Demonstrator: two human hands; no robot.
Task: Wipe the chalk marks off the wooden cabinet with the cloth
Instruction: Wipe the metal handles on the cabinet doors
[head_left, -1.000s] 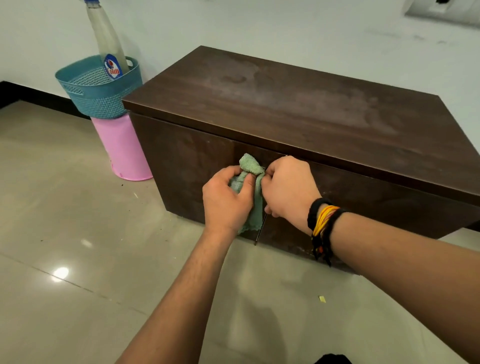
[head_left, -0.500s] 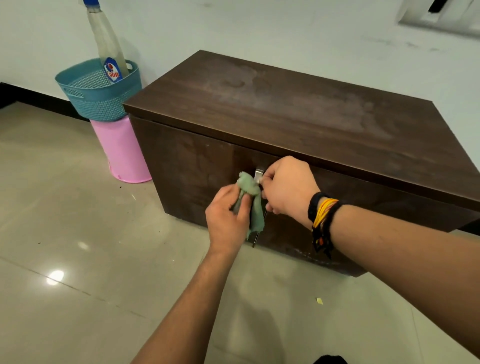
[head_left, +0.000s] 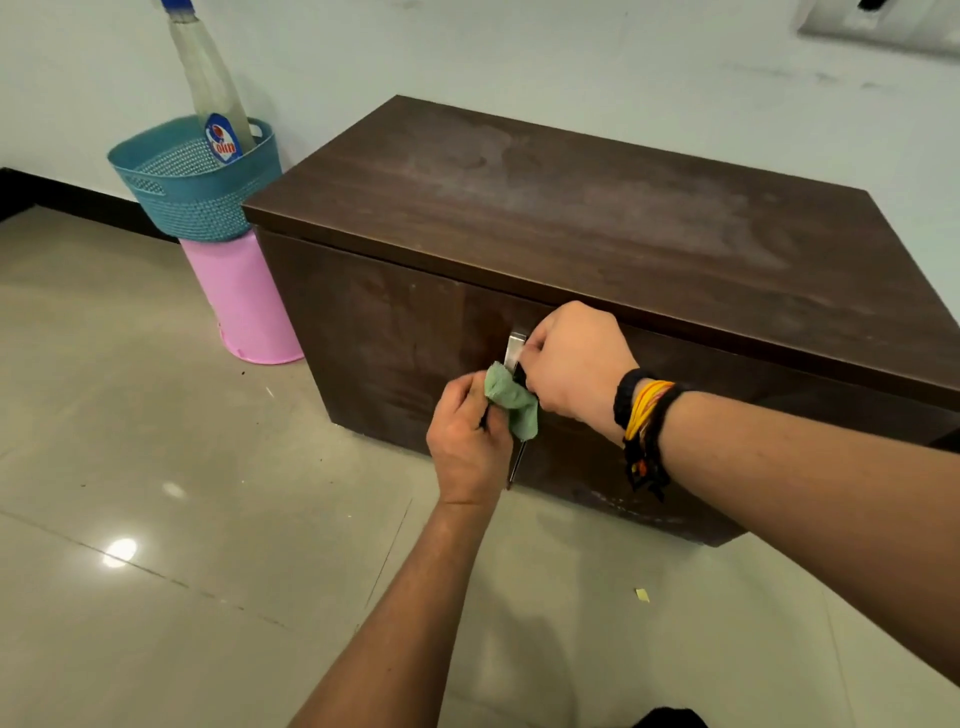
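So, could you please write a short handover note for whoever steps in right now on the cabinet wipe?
Left hand: grips the green cloth against the cabinet front, at the metal door handle.
Right hand: fingers curled at the same handle; whether it holds the handle or the cloth's edge cannot be told.
Done: hard to judge; the front panel left of the handle shows only faint smears.
Left: the cabinet top carries broad pale chalky haze, and whitish scuffs show along the front's bottom edge.
Nearby: a spray bottle stands in a teal basket on a pink bin.
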